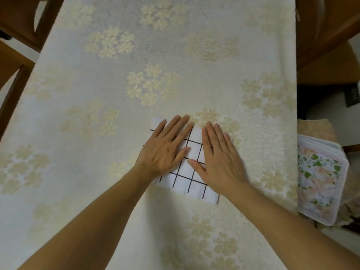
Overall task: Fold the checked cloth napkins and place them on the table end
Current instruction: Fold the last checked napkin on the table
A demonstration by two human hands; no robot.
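- The checked cloth napkin lies flat on the table, a little right of the middle of its width and on the nearer half, folded into a small white rectangle crossed by thin black lines.
- Its near right corner shows clear of the hands; its far left corner peeps out beyond the fingers of the left hand.
- The left hand lies palm down on the napkin's left part, fingers straight and slightly spread, pointing away and to the right. It grips nothing; it only presses flat.
- The right hand lies palm down on the napkin's right part, fingers straight and close together, the thumb stretched toward the left hand across the checks. It too holds nothing, just resting flat on the cloth.
- The two hands sit side by side, close but apart, with a strip of the napkin showing between them.
- Both bare forearms reach in from the near edge, one on each side.
- The table is covered with a pale cream tablecloth patterned with clusters of gold clover-like leaves.
- Just off the table's right edge sits a stack of floral placemats, pink and green on white with rounded corners, resting on something covered in beige fabric.
- Brown wooden chairs stand along the left side, and more brown wood shows at the upper right.
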